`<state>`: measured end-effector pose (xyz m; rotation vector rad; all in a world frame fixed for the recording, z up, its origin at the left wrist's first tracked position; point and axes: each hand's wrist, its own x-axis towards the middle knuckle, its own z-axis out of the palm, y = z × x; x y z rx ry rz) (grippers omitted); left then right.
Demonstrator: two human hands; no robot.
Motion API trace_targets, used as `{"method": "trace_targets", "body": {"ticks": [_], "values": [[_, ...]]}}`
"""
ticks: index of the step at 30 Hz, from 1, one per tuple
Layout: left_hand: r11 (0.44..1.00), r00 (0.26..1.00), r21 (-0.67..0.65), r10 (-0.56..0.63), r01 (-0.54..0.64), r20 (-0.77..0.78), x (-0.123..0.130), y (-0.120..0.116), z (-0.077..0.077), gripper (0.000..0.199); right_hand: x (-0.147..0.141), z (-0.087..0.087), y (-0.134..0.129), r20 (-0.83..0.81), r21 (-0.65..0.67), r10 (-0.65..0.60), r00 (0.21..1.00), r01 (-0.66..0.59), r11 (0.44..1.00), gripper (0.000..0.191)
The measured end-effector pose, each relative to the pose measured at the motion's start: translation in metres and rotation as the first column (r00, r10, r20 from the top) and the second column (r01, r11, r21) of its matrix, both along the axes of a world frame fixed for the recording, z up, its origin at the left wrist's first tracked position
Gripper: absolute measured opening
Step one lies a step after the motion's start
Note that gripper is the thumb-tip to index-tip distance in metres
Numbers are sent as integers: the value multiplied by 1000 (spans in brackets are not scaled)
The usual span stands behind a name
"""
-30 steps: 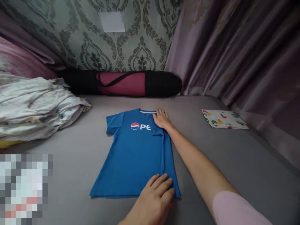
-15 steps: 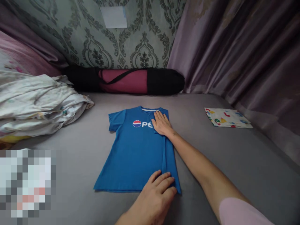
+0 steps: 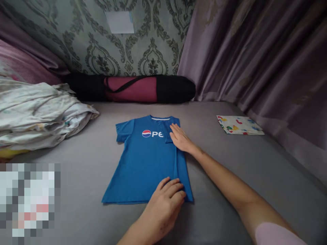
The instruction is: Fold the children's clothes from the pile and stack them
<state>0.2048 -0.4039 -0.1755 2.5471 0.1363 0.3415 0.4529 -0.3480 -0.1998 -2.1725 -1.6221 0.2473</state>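
Grey fabric bedding [image 3: 79,177] bears a partly folded blue cloth T-shirt [image 3: 143,166]; left hand [image 3: 167,199] at its five o'clock, right hand [image 3: 182,139] at two, touch it, grips released.

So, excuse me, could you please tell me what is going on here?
A person has both hands on a blue T-shirt, lying on a grey sheet. The left hand rests near the bottom hem, the right hand near the shoulder. The shirt's right side is folded inward, covering some printed letters; the other sleeve lies spread out.
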Motion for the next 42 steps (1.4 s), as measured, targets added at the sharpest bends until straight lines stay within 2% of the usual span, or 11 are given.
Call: {"method": "trace_targets", "body": {"ticks": [5, 9, 12, 16, 21, 27, 32, 34, 36, 42], "values": [[999, 999, 5, 32, -32, 14, 1, 2, -3, 24, -22, -13, -7, 145, -53, -46, 988, 55, 997, 64], [997, 997, -28, 70, -68, 46, -1, 8, -2, 22, -23, -12, -9, 109, -24, -48, 993, 51, 998, 62], [984, 979, -85, 166, -157, 115, -3, 14, -2, 21, -29, -4, -27, 52, 10, 0, 999, -1, 1000, 60], [933, 919, -179, 343, -311, 194, -5, 20, -4, 19, -52, -4, -57, 91, 0, 104, 990, -105, 994, 59], [869, 862, -251, 474, -425, 182, -9, 23, 2, 19, -72, -4, -72, 175, -30, 109, 979, -105, 994, 59], [829, 817, -171, 557, -533, 149, -24, 35, 14, 20, -85, 2, -89, 150, -4, 165, 975, -167, 986, 57], [813, 810, -66, 582, -578, 67, -42, 52, 16, 22, -92, 4, -96, 123, 13, 174, 977, -177, 984, 55], [773, 771, -54, 634, -632, 51, -53, 61, 14, 22, -96, 8, -100, 126, 33, 214, 969, -220, 975, 54], [710, 708, -31, 704, -703, 54, -65, 70, 11, 22, -100, 10, -105, 119, 25, 258, 959, -263, 965, 55], [436, 445, 118, 893, -892, 66, -95, 93, -6, 25, -109, 10, -111, 102, -58, 306, 946, -302, 952, 55]]}}
